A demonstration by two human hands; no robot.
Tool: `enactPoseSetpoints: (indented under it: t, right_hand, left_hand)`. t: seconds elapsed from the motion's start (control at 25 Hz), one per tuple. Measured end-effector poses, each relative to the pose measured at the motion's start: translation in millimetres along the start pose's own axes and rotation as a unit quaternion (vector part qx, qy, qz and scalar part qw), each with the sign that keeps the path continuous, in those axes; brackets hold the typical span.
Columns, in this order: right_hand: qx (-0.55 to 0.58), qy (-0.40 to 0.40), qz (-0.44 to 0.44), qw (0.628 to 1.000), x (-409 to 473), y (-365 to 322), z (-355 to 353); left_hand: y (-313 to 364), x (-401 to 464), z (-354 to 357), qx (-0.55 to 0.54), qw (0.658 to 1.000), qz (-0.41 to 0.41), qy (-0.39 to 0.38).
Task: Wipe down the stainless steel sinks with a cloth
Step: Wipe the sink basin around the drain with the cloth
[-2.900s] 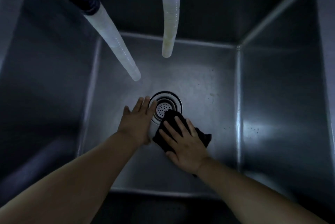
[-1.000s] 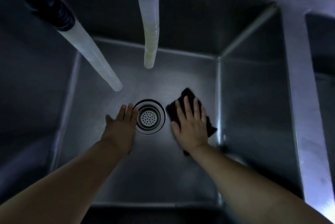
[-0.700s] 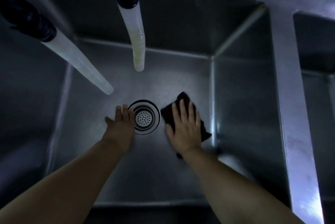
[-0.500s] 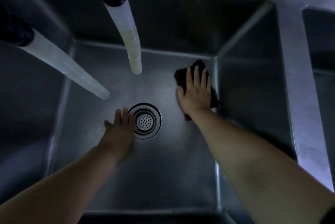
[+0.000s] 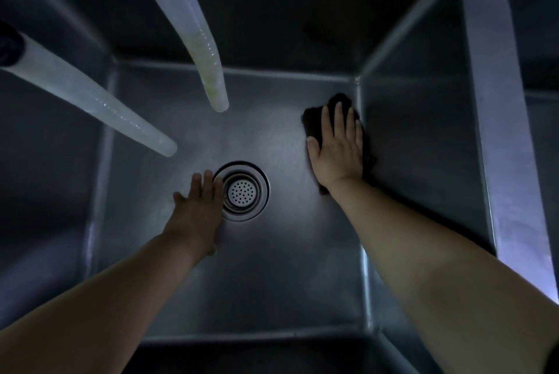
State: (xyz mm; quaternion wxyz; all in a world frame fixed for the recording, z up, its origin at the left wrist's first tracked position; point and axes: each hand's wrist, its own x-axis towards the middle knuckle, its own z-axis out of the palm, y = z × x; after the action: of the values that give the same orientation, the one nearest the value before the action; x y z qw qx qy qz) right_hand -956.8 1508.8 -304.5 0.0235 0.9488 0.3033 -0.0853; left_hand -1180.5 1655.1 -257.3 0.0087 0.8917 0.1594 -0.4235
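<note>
The right hand (image 5: 338,146), spread flat, has pushed the cloth (image 5: 314,119) into the far corner (floor nearly wiped); left hand (image 5: 198,207) rests flat beside the drain (image 5: 243,190).

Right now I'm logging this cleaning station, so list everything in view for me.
Sink: one, grey steel, fills the view.
Second basin: one, grey steel, partly seen at far right.
Drain strainer: one, silver, middle of the sink floor.
Hoses: two, translucent white with dark collars, hanging in from above.
Cloth: one, black, floor's far right corner.
Left hand: flat on the floor beside the drain.
Right hand: flat, pressing the cloth.
</note>
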Motion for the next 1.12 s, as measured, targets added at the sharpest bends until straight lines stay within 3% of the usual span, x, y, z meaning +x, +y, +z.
enactPoseSetpoints:
  t: [0.28,0.44,0.8,1.12]
  right_hand:
    - [-0.02,-0.021,-0.021,0.999,-126.8,-9.2,17.4]
    - [-0.059,-0.057,-0.147,0.986,-170.4,-30.9,29.5]
    - [-0.056,-0.084,-0.394,0.913,-192.0,-100.2,40.7]
    - [-0.017,-0.076,-0.56,0.825,-199.8,-219.6,47.1]
  left_hand:
    - [-2.4,-4.5,-0.4,-0.003,1.0,0.013,0.01]
    - [-10.7,-5.4,6.3,-0.013,0.999,0.027,0.018]
    - [-45.1,-30.2,11.0,-0.105,0.989,0.058,0.089]
    - [-108.2,-110.8,21.6,-0.063,0.995,-0.05,0.063]
